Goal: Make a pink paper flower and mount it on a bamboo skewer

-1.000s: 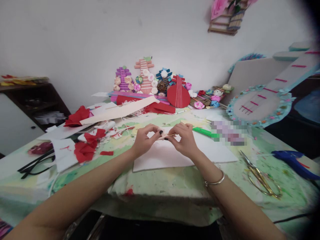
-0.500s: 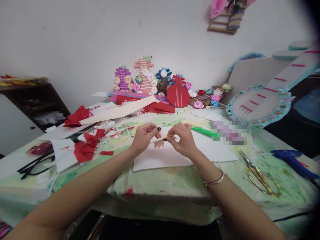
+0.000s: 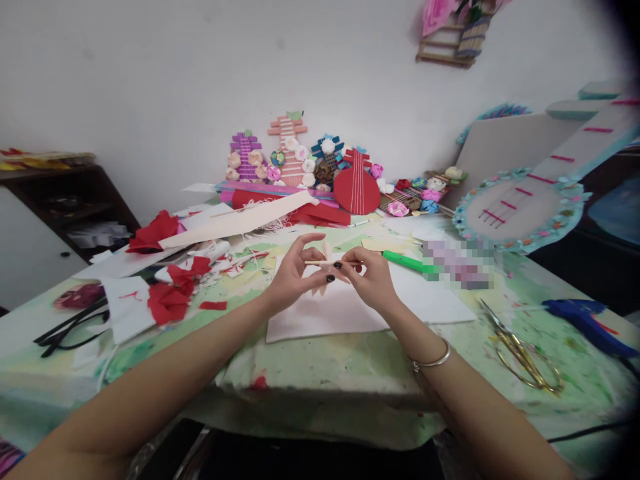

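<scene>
Just over a white board point(image 3: 320, 323), both of my hands meet around a thin wooden stick point(image 3: 313, 263) and a small piece of pale pink paper point(image 3: 328, 249) with pointed ends. My left hand point(image 3: 293, 273) grips the paper with its thumb below the stick, its upper fingers curved and raised. From the other side my right hand point(image 3: 373, 277) pinches the stick and paper between thumb and fingers. The fingers hide much of the paper, so how far it wraps the stick is unclear. A green-handled tool point(image 3: 407, 262) lies beside the right hand.
Gold-handled scissors point(image 3: 520, 350) and a blue glue gun point(image 3: 585, 320) lie on the right. Red paper scraps point(image 3: 173, 300) and black-framed glasses point(image 3: 75, 330) are on the left. Decorated model instruments, including a red one point(image 3: 357, 190), stand along the wall.
The stick has turned from slanting to nearly level. The paper now shows above and below it. My hands have shifted closer together, with the left fingers lifted and spread more.
</scene>
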The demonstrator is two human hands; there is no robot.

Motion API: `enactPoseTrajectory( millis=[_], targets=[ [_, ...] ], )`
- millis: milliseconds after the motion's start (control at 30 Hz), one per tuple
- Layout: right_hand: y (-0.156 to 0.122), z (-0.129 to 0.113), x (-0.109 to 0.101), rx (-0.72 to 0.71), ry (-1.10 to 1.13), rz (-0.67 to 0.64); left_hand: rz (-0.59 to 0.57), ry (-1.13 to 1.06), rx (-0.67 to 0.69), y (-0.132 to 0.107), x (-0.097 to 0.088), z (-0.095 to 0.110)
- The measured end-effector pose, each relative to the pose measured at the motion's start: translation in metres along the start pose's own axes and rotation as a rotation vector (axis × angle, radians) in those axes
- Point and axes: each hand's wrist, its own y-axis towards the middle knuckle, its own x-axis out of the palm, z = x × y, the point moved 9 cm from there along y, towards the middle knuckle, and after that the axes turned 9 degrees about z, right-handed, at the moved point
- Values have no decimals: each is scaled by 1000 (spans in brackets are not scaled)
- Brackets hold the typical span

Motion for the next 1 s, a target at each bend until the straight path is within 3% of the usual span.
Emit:
enactPoseTrajectory(
  millis=[367, 633, 1000],
  targets=[
    [-11, 39, 26, 385, 261, -128, 82, -19, 23, 2, -2, 4],
    [-14, 42, 33, 493, 444, -153, 94, -10, -25, 3, -6, 3],
    [-16, 35, 36, 513, 478, -172, 30, -98, -74, 5, -4, -6]
  ],
)
